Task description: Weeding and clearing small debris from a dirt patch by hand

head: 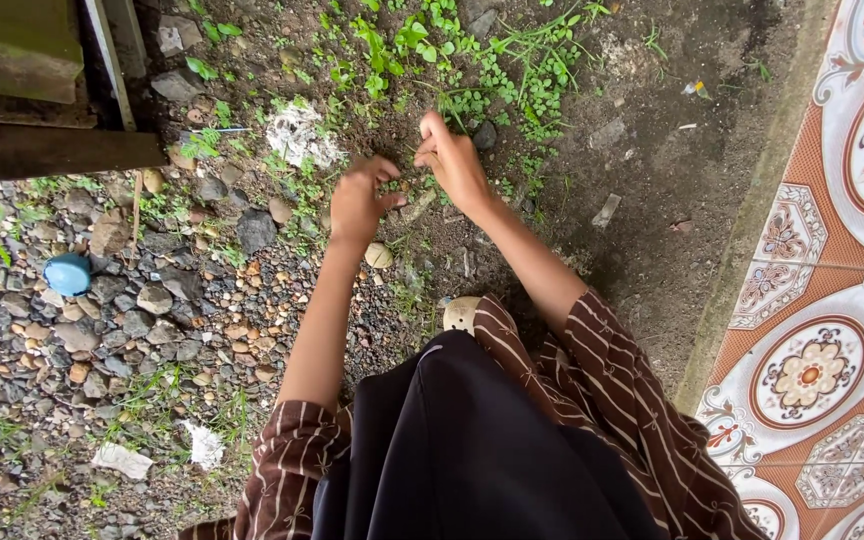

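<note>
Left hand: left hand [357, 200] low over bare soil, fingers curled inward, tips among small weeds [407, 185]; whether it grips anything cannot be told.
Right hand: right hand [452, 160] fingers pinched together on a thin weed stem.
Stem axis: too small to tell.
Weeds position: middle of the soil patch [642, 180], between gravel [112, 320] and the tiled edge [822, 330].
Nearby: blue lid [67, 273] on the gravel, well apart.

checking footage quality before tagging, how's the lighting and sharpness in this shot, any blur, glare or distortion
Head view: soft, even daylight, no hard shadows or glare; the dark wooden structure at top left sits in deep shade. Gravel, weeds and patterned tiles look sharp; the left hand and right hand show only slight softness. The tile border bows a little near the right edge, suggesting mild wide-angle distortion.
</note>
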